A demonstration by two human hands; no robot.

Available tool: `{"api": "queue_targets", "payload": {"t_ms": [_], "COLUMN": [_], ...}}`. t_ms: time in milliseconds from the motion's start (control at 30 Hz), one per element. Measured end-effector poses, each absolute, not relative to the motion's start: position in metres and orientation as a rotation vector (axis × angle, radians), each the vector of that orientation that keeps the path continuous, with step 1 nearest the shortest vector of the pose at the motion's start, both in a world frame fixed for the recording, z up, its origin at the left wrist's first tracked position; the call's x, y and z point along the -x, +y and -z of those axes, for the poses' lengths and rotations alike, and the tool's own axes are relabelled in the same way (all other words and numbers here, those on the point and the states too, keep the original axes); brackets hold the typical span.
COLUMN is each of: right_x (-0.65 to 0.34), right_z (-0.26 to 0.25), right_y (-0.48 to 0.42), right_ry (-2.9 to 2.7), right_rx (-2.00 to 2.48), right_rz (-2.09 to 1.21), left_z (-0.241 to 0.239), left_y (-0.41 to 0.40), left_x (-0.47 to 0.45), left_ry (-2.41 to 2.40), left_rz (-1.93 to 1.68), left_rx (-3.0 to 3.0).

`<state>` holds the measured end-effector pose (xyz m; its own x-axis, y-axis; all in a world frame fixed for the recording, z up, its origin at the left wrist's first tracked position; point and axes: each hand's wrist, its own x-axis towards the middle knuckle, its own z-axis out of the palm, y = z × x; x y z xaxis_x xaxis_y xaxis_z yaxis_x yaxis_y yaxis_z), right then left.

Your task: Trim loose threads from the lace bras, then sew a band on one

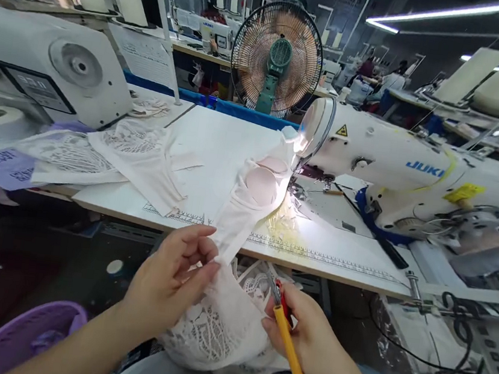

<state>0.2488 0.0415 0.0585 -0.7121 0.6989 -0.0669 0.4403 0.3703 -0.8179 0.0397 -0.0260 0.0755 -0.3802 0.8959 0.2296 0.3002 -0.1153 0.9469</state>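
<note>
A white bra (261, 186) lies at the table's front edge, one padded cup up beside the sewing machine's head. Its wing hangs over the edge toward me. My left hand (175, 275) pinches the end of that wing between thumb and fingers. In my right hand (300, 327) is a pair of snips (283, 330) with a yellow handle and a red part, its metal blades pointing up and left near the fabric. Below both hands, white lace bra pieces (208, 333) are heaped over a pale tub, partly hidden by my hands.
A white JUKI sewing machine (381, 151) stands on the right, its lamp lit. Lace pieces (131, 148) lie on the left of the table (210, 139), near another machine (64, 67). A large fan (278, 57) stands behind. A purple basket (26, 335) is at lower left.
</note>
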Motion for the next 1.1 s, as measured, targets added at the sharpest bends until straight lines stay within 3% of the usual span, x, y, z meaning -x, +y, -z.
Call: {"api": "queue_targets", "payload": {"t_ms": [200, 367, 533, 900, 1100], "right_x": [-0.254, -0.229, -0.207, -0.19, -0.185], "right_z": [-0.066, -0.083, -0.093, -0.098, -0.093], "right_y": [0.061, 0.076, 0.085, 0.084, 0.084], "right_ry": [-2.106, -1.844, -1.93, -2.192, -2.213], "right_rx": [0.96, 0.615, 0.611, 0.802, 0.847], "right_rz": [-1.38, -1.48, -1.649, -1.318, -1.328], "left_z": [-0.073, -0.078, -0.08, -0.057, -0.065], "left_y": [-0.008, 0.005, 0.006, -0.002, 0.0], "left_x": [-0.05, -0.056, -0.053, -0.044, -0.045], "left_ry": [1.398, 1.218, 1.18, 1.63, 1.569], "left_rz": [-1.441, -1.374, -1.368, -1.31, -1.129], "left_rx": [-1.574, -1.445, -1.34, -1.771, -1.424]}}
